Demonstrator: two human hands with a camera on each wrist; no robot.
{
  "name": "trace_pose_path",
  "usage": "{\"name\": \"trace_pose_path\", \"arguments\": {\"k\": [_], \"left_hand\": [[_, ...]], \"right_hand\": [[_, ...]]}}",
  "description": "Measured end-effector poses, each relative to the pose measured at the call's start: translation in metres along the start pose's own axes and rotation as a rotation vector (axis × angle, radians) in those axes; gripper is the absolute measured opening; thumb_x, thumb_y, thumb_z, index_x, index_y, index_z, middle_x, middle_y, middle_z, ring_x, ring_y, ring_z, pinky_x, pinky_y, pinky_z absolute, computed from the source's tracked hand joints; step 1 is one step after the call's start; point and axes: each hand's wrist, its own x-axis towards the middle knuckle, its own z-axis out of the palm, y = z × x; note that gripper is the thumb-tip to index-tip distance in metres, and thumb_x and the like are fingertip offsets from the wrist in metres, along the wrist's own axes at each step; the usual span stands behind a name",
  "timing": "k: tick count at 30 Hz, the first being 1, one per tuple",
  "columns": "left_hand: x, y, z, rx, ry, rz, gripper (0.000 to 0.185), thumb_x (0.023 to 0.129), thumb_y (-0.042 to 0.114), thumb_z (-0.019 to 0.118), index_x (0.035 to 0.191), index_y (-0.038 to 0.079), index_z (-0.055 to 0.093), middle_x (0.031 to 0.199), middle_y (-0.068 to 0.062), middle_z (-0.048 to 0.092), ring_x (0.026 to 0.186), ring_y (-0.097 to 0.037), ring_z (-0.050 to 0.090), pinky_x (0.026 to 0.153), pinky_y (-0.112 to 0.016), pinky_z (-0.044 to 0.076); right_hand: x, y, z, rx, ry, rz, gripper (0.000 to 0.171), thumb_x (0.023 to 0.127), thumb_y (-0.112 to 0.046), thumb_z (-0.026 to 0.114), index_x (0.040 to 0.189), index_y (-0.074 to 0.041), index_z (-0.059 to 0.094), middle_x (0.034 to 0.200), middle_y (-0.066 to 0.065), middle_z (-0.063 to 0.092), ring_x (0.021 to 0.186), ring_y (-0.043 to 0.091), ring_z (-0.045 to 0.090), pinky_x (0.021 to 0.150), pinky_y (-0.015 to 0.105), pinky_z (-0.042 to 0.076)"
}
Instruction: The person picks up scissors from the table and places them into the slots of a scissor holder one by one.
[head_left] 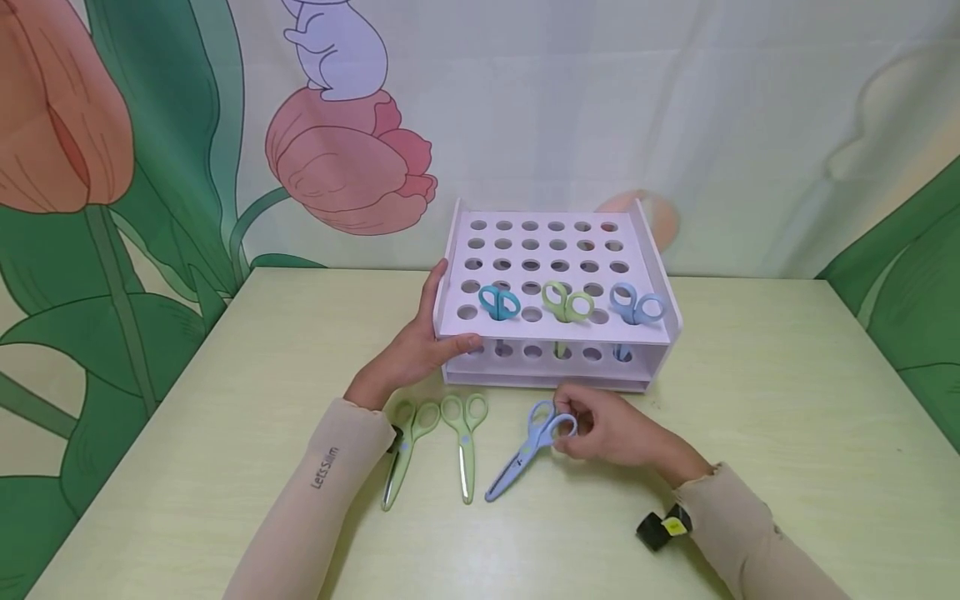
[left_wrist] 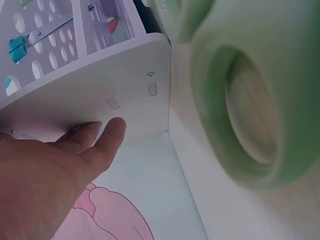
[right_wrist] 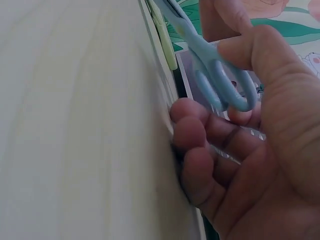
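- The right hand (head_left: 615,433) has its fingers (right_wrist: 200,150) curled around the handle loops of the light-blue scissors (head_left: 525,450), thumb and forefinger pinching one ring; the blades still lie on the worktop (head_left: 750,400), pointing back toward the person.
- Just beyond those fingers stands the white perforated rack (head_left: 555,250), its front edge close to the knuckles.
- The left hand (head_left: 416,350) holds the rack's left front corner, thumb on the top plate and the other fingers flat against the side wall (left_wrist: 125,95), bracing it.
- Three pairs already stand blades-down in the front row: teal scissors (head_left: 498,302), green scissors (head_left: 567,302), blue scissors (head_left: 637,305).
- Beside the left wrist two more light-green scissors (head_left: 408,446) (head_left: 465,442) lie on the worktop.
- Judged step: picking up the fourth pair. The next move would call for lifting it, turning the tips downward and lining them up with a free hole while the left hand steadies the rack.
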Motion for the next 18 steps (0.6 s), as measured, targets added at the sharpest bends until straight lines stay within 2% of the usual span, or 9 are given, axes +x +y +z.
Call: {"name": "trace_pose_path", "arguments": {"k": [3,6,9,11,13,15,18], "left_hand": [[-0.001,0.000,0.000,0.005,-0.005,0.003,0.110,0.093,0.021,0.077,0.157,0.046,-0.009,0.133,-0.004,0.061,0.107,-0.022,0.064,0.103,-0.046,0.041],[-0.001,0.001,0.000,0.013,-0.003,-0.002,0.110,0.093,0.021,0.077,0.157,0.046,-0.009,0.132,-0.004,0.061,0.107,-0.022,0.064,0.103,-0.046,0.041],[-0.001,0.001,-0.001,0.021,0.002,-0.008,0.109,0.093,0.023,0.077,0.156,0.048,-0.009,0.133,-0.003,0.060,0.108,-0.022,0.064,0.103,-0.046,0.041],[-0.001,0.001,-0.001,0.025,0.003,-0.011,0.109,0.093,0.024,0.077,0.156,0.049,-0.009,0.135,-0.003,0.059,0.108,-0.022,0.064,0.103,-0.046,0.041],[-0.001,0.001,-0.001,0.024,0.002,-0.012,0.109,0.093,0.024,0.077,0.155,0.050,-0.008,0.136,-0.003,0.059,0.109,-0.022,0.063,0.103,-0.047,0.041],[-0.001,0.001,-0.001,0.024,-0.001,-0.007,0.110,0.092,0.025,0.077,0.156,0.050,-0.009,0.137,-0.003,0.058,0.109,-0.023,0.063,0.103,-0.047,0.041],[-0.001,0.002,0.000,0.029,-0.003,-0.004,0.110,0.092,0.026,0.078,0.156,0.049,-0.009,0.135,-0.004,0.059,0.109,-0.023,0.063,0.104,-0.047,0.040]], "right_hand": [[0.000,0.001,0.001,0.066,-0.006,0.004,0.024,0.086,0.002,0.071,0.091,-0.006,0.049,0.073,0.003,0.059,0.060,0.015,0.051,0.053,0.025,0.043],[0.001,0.000,0.002,0.132,-0.020,0.045,0.018,0.090,0.005,0.065,0.093,-0.005,0.050,0.074,0.007,0.064,0.059,0.018,0.054,0.051,0.028,0.047],[0.001,-0.002,0.003,0.128,-0.034,0.079,0.015,0.091,0.006,0.062,0.097,-0.005,0.054,0.077,0.008,0.066,0.059,0.019,0.056,0.053,0.029,0.049],[0.001,-0.006,0.004,0.066,-0.040,0.077,0.014,0.090,0.006,0.064,0.097,-0.005,0.059,0.077,0.005,0.064,0.063,0.017,0.056,0.056,0.028,0.048],[0.001,-0.013,0.006,-0.035,-0.058,0.090,0.013,0.089,-0.002,0.071,0.095,-0.009,0.062,0.074,0.001,0.060,0.065,0.014,0.054,0.059,0.026,0.046],[-0.001,-0.022,0.008,-0.169,-0.083,0.113,0.018,0.087,-0.017,0.079,0.092,-0.013,0.063,0.072,-0.004,0.055,0.067,0.011,0.051,0.062,0.026,0.043],[-0.004,-0.036,0.017,-0.384,-0.110,0.177,0.037,0.078,-0.042,0.087,0.087,-0.019,0.059,0.068,-0.008,0.049,0.066,0.010,0.046,0.063,0.029,0.039]]}}
